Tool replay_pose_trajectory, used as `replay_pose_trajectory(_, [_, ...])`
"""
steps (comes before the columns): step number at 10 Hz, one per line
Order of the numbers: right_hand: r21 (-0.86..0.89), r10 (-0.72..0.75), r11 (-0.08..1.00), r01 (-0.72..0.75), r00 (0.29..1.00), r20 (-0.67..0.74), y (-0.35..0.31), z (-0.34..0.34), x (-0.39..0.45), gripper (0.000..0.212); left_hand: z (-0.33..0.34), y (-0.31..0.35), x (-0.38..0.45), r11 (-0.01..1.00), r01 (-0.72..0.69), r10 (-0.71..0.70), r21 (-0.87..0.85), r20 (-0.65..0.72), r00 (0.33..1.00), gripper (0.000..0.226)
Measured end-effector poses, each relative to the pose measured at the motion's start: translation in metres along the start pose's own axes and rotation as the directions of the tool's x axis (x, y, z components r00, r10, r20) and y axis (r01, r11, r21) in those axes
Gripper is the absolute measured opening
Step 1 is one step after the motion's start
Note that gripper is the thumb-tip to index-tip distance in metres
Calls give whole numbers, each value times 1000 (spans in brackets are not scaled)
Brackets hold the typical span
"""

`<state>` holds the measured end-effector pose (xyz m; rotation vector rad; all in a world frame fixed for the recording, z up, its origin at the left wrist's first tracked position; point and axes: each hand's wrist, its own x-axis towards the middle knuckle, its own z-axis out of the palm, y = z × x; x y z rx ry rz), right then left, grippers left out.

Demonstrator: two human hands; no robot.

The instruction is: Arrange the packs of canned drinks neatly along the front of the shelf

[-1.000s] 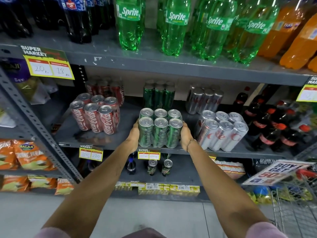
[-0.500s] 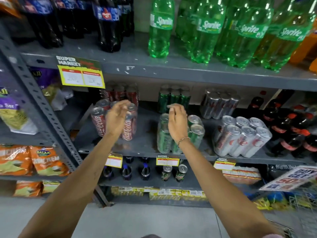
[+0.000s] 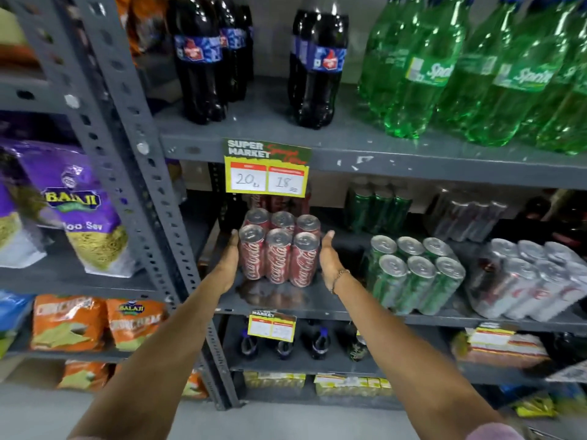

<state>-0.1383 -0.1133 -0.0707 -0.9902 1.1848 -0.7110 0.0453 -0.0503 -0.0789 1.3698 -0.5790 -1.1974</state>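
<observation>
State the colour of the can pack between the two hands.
Red with white script, silver tops: the can pack, seen in the head view.

Bottles, snacks and price tags
Cola bottles (image 3: 198,58) and green bottles (image 3: 419,74) stand above a price tag (image 3: 266,168); snack bags (image 3: 76,204) fill the left rack.

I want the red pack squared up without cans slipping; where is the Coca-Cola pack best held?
Probably by its two short ends, palms flat from left and right: the Coca-Cola pack stands upright, and the left hand and right hand already flank it.
</observation>
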Motion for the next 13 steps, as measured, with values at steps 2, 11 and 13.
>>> replay_pose_trajectory(2, [104, -16, 994, 18, 1000, -21, 5, 11, 2, 73, -2, -12, -10, 1000, -1, 2, -31, 27, 1000, 60])
replay_pose_trajectory(11, [107, -15, 994, 18, 999, -35, 28, 12, -41, 56, -22, -28, -59, 998, 9, -11, 55, 40, 999, 54])
replay_pose_trajectory(13, [36, -116, 992, 123, 983, -144, 32, 11, -63, 67, -18, -31, -78, 955, -194, 248, 224, -242, 938, 61])
